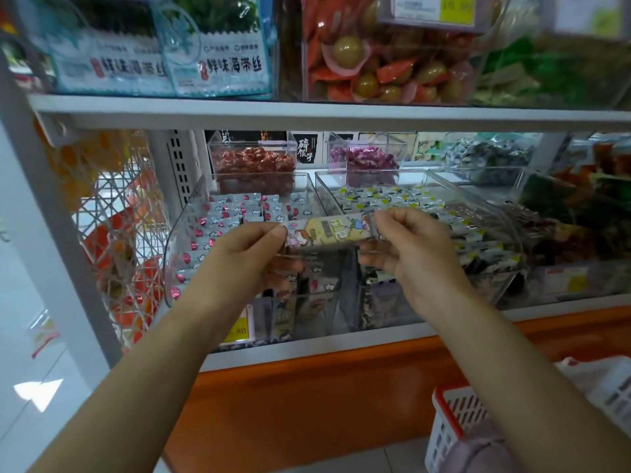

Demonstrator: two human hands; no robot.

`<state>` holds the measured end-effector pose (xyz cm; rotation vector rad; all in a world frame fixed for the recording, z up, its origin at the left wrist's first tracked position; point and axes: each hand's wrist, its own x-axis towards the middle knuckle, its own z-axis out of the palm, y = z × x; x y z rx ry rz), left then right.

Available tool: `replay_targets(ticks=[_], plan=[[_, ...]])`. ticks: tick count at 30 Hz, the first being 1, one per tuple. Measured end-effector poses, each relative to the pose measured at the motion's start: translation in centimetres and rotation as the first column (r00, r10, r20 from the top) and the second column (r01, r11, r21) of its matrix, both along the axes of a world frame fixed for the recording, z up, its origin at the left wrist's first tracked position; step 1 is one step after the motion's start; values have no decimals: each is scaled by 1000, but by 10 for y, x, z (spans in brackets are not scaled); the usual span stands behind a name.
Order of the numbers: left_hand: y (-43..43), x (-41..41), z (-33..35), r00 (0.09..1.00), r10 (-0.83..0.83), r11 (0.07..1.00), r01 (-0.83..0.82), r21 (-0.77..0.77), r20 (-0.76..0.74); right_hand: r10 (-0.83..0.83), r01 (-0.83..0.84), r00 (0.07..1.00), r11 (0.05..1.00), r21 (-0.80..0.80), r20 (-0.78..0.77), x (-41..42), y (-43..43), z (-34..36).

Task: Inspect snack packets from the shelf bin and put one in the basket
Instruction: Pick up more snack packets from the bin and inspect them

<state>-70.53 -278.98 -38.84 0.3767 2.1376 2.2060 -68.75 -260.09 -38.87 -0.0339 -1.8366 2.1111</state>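
The packet (327, 232) hung in the air before the bins, pinched at each short end, probably so its printed face stayed flat and readable. Its long axis ran left to right, the right end a little higher, the face turned toward the person. The left hand (246, 257) nipped the left end between thumb and fingers (269, 233); the right hand (413, 247) pinched the other end likewise. Behind stood the clear bin (184, 233) of similar packets on the shelf (307, 353). The basket (450, 411) waited low at the right, well apart.
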Motion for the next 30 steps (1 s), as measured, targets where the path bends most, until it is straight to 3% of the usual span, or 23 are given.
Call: replay_targets(ticks=[8, 14, 16, 20, 25, 30], plan=[[-9, -7, -1, 990, 57, 983, -78, 164, 127, 239, -203, 967, 931, -303, 86, -5, 4, -1], [-11, -8, 3, 979, 76, 957, -125, 260, 190, 267, -227, 962, 905, -361, 64, -5, 8, -2], [-10, -8, 4, 977, 73, 952, -129, 279, 202, 200, -183, 979, 944, -273, 37, -6, 7, -5], [-9, -6, 2, 979, 12, 951, -73, 300, 202, -14, 23, 997, 994, 103, -81, -8, 6, -12], [-9, -4, -1, 995, -62, 982, 46, 183, 79, -48, 63, 993, 988, 141, -111, -7, 4, -13], [-8, -3, 0, 996, -80, 980, 70, 184, 50, 71, -50, 985, 989, 138, -155, -3, -3, -10]])
